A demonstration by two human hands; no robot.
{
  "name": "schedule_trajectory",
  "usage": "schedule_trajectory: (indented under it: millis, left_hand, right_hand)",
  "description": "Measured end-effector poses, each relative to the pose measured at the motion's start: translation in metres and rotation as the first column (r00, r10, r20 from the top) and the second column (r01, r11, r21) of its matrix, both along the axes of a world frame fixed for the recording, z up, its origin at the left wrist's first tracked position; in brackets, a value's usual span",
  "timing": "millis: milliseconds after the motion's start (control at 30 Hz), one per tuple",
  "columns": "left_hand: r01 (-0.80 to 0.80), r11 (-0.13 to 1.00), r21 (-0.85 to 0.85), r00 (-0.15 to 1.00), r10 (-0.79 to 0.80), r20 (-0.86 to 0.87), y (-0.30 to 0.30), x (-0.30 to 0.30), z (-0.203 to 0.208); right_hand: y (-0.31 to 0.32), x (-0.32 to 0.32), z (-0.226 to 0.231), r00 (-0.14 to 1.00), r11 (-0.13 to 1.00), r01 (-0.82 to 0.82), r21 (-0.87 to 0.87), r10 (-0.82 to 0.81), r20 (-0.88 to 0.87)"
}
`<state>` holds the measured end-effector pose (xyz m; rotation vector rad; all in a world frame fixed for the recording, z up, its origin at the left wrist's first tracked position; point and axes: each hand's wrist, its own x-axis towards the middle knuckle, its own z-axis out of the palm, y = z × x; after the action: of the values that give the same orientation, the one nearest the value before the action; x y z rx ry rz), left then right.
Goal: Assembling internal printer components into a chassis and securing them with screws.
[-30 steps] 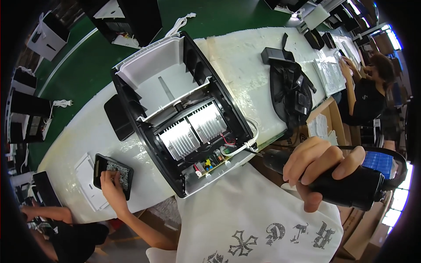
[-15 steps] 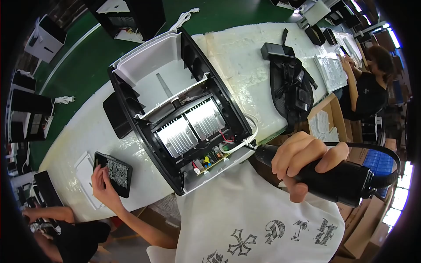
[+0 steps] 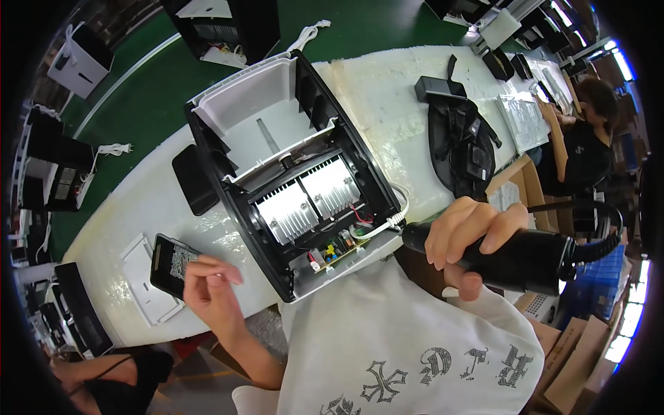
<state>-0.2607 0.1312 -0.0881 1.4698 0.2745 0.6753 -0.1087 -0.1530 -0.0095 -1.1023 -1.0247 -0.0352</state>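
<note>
My right hand (image 3: pixel 470 242) is wrapped around a black electric screwdriver (image 3: pixel 529 266), its front end pointing left at the near right corner of an appliance housing (image 3: pixel 242 187). The black-and-white housing lies open, showing finned metal heat sinks (image 3: pixel 283 216), a small circuit board (image 3: pixel 337 254) with wires, and a white power cord (image 3: pixel 395 218) at its right side. To its left, my left hand (image 3: pixel 213 294) is raised beside a black tray of screws (image 3: pixel 181 266). Its thumb and fingertips are pinched together; whatever they hold is too small to make out.
A flat white frame (image 3: pixel 142 290) lies under the screw tray. A black panel (image 3: pixel 194 181) rests left of the housing, and a black bag (image 3: pixel 460 142) lies to its right. Cardboard boxes (image 3: pixel 526 183) stand at the right. Co-workers sit at far right and lower left.
My left hand has come out of the screw tray and moved right, toward the housing, its fingers now pinched. My right hand with the screwdriver has shifted slightly left and up.
</note>
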Motion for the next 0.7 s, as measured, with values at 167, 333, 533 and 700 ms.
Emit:
schedule_trajectory:
  millis: [167, 333, 533, 700]
  left_hand:
    - [0.087, 0.982, -0.165, 0.996, -0.08, 0.051, -0.028, 0.009, 0.009]
    - [0.302, 0.84, -0.451, 0.953, -0.258, 0.158, -0.049, 0.01, 0.01]
    - [0.432, 0.692, -0.579, 0.902, -0.344, 0.262, -0.067, 0.012, 0.031]
    - [0.466, 0.586, -0.663, 0.883, -0.358, 0.304, -0.066, 0.008, 0.032]
  right_hand:
    - [-0.001, 0.012, 0.017, 0.998, 0.992, -0.014, 0.127, 0.007, 0.058]
    - [-0.056, -0.009, 0.085, 0.976, 0.714, -0.212, 0.667, 0.114, 0.187]
    - [-0.051, -0.035, 0.082, 0.951, 0.371, -0.301, 0.878, 0.185, 0.248]
    - [-0.051, -0.051, 0.078, 0.936, 0.427, -0.321, 0.845, 0.28, 0.214]
